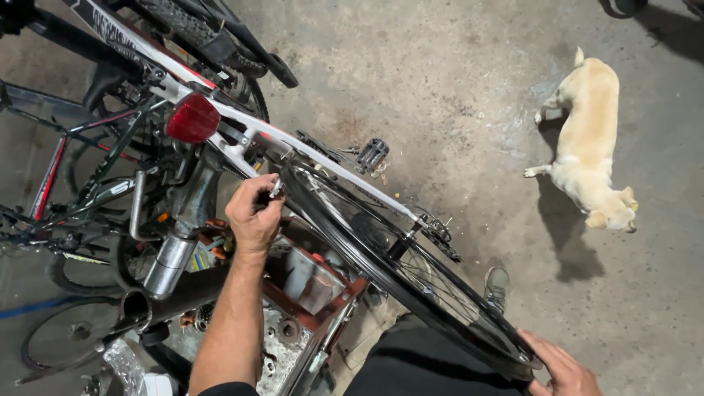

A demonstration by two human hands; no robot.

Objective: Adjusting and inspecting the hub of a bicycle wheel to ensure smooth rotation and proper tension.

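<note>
**Hands on a bare bicycle wheel in the frame**

Head view: a white and red bicycle frame stands inverted over a grey concrete floor, with a red rear reflector near its seat area. A black wheel rim without a tyre sits in the frame's rear stays, running from the centre of the picture down to the lower right.

The left hand is raised to the top of the rim, just beside the brake; its fingers are pinched together on a small metal part, too small to tell what it is. The right hand lies at the lower right, fingers spread flat and resting on the rim's outer edge, not closed around it.

Below the left forearm is a red metal toolbox holding mixed parts. A black pedal sticks out beyond the frame. Other bicycles stand to the left. A pale dog stands on the floor, well apart to the right. A grey shoe shows beside the rim.
</note>
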